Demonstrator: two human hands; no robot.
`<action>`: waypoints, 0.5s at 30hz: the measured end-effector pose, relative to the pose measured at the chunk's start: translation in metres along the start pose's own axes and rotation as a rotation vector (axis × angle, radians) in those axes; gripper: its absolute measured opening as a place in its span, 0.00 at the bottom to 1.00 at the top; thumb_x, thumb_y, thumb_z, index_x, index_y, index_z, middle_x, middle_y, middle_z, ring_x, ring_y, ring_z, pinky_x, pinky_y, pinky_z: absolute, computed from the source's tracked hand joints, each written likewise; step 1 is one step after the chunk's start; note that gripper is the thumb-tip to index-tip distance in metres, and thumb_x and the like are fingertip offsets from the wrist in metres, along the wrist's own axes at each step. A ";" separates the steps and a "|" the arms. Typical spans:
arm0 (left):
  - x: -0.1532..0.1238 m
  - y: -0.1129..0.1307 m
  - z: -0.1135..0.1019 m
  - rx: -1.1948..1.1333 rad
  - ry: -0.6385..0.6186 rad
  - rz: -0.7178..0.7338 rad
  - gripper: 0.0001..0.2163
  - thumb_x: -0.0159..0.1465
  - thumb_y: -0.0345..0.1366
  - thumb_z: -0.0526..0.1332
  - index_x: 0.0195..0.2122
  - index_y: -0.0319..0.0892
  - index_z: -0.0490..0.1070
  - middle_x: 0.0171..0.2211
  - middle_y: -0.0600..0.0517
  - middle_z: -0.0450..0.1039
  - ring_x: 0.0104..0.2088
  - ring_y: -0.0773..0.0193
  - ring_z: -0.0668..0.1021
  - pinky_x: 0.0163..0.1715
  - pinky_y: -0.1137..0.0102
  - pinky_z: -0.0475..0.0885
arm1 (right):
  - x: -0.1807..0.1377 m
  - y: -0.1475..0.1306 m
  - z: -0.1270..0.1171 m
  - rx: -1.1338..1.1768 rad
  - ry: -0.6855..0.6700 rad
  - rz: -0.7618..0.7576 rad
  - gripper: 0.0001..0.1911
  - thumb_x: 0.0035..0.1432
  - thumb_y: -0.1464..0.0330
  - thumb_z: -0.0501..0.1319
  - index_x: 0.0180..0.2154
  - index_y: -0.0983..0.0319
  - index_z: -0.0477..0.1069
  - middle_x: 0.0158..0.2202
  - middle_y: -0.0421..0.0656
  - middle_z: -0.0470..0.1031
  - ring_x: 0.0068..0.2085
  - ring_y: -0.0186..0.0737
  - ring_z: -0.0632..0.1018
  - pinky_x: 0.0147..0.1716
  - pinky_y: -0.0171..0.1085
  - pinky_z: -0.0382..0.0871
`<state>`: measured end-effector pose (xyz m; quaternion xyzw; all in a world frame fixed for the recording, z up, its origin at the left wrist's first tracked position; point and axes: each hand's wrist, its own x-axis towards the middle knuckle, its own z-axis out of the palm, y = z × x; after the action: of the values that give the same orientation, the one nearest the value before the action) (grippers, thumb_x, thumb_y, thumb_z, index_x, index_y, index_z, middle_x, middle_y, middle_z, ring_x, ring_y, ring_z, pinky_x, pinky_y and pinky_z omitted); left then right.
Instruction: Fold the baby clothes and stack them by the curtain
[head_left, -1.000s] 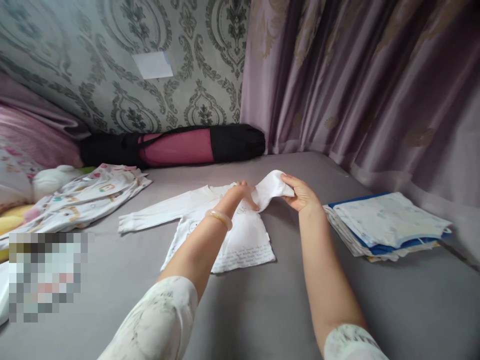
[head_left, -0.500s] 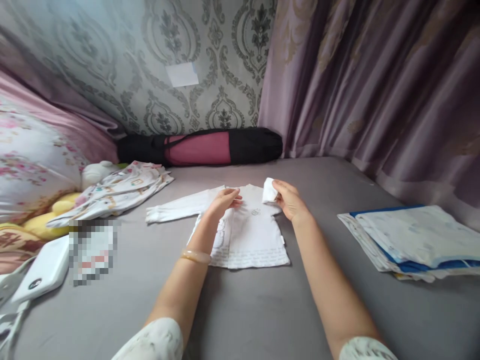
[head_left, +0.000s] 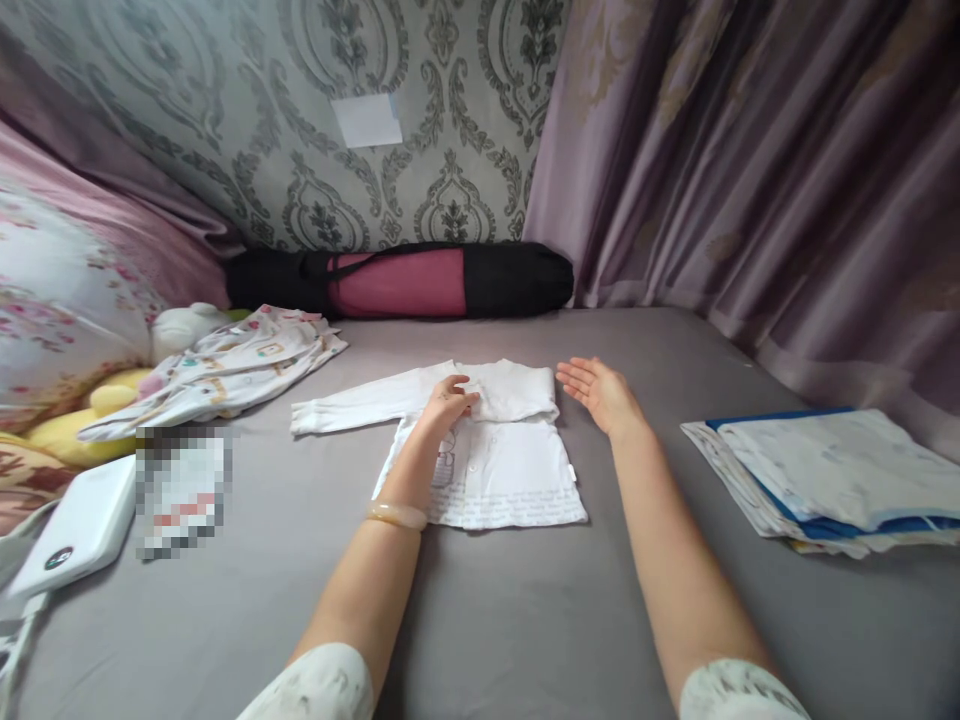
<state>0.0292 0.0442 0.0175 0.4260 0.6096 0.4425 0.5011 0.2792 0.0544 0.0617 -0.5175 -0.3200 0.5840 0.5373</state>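
While fingers (head_left: 454, 392) press it, shirt (head_left: 495, 460) lies flat.

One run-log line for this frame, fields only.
left hand: open, flat on white shirt | right hand: open, empty, beside shirt | right sleeve folded across chest | folded stack at right

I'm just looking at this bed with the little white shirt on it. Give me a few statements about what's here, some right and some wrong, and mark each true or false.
1. The left hand rests on the white shirt. True.
2. The right hand grips a sleeve. False: it is open and holds nothing, beside the shirt.
3. A stack of folded cloths lies to the right. True.
4. The rolled black and pink bag lies on the shirt. False: it lies against the wall, behind it.
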 end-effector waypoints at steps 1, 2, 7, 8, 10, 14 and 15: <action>0.000 0.000 0.001 -0.010 -0.006 0.053 0.22 0.53 0.29 0.64 0.51 0.38 0.69 0.24 0.57 0.67 0.21 0.72 0.70 0.25 0.76 0.66 | 0.002 0.000 -0.003 0.012 0.027 0.005 0.17 0.69 0.64 0.46 0.36 0.62 0.71 0.42 0.49 0.81 0.39 0.35 0.81 0.36 0.32 0.73; 0.001 0.000 0.001 -0.021 -0.007 0.110 0.23 0.53 0.28 0.62 0.52 0.38 0.69 0.23 0.58 0.65 0.20 0.73 0.68 0.23 0.76 0.63 | 0.003 0.002 -0.005 0.019 0.048 0.003 0.16 0.68 0.65 0.47 0.35 0.62 0.71 0.40 0.48 0.81 0.37 0.34 0.81 0.35 0.31 0.73; 0.009 0.000 -0.004 -0.060 0.133 0.295 0.17 0.52 0.31 0.58 0.44 0.39 0.76 0.19 0.60 0.58 0.19 0.73 0.61 0.21 0.76 0.56 | 0.009 0.018 -0.001 -0.053 0.138 -0.060 0.06 0.60 0.71 0.57 0.32 0.61 0.72 0.31 0.42 0.81 0.31 0.31 0.80 0.31 0.28 0.72; 0.010 -0.001 -0.006 -0.060 0.156 0.291 0.16 0.52 0.32 0.57 0.41 0.39 0.76 0.19 0.60 0.58 0.19 0.73 0.60 0.21 0.76 0.56 | 0.011 0.022 0.000 -0.102 0.150 -0.076 0.05 0.59 0.71 0.58 0.31 0.61 0.72 0.31 0.41 0.80 0.31 0.31 0.80 0.31 0.28 0.72; 0.013 -0.004 -0.010 -0.057 0.177 0.268 0.15 0.51 0.34 0.57 0.38 0.38 0.77 0.19 0.59 0.61 0.19 0.72 0.61 0.22 0.75 0.56 | 0.015 0.029 0.002 -0.254 0.165 -0.146 0.05 0.57 0.72 0.59 0.32 0.62 0.73 0.32 0.42 0.80 0.33 0.32 0.80 0.34 0.31 0.72; 0.014 -0.007 -0.014 -0.011 0.192 0.245 0.14 0.50 0.36 0.59 0.35 0.37 0.77 0.23 0.54 0.69 0.22 0.69 0.66 0.25 0.74 0.60 | 0.016 0.042 0.007 -0.773 0.100 -0.394 0.14 0.60 0.72 0.53 0.42 0.64 0.76 0.45 0.50 0.79 0.47 0.40 0.78 0.52 0.41 0.68; 0.014 -0.007 -0.014 0.019 0.199 0.247 0.14 0.50 0.37 0.60 0.35 0.37 0.77 0.24 0.53 0.71 0.23 0.68 0.68 0.27 0.73 0.61 | 0.014 0.046 0.010 -0.908 0.060 -0.444 0.17 0.61 0.71 0.51 0.46 0.65 0.75 0.51 0.51 0.77 0.53 0.42 0.75 0.55 0.43 0.65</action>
<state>0.0132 0.0540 0.0093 0.4564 0.6033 0.5352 0.3759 0.2577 0.0599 0.0180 -0.6350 -0.6284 0.2422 0.3785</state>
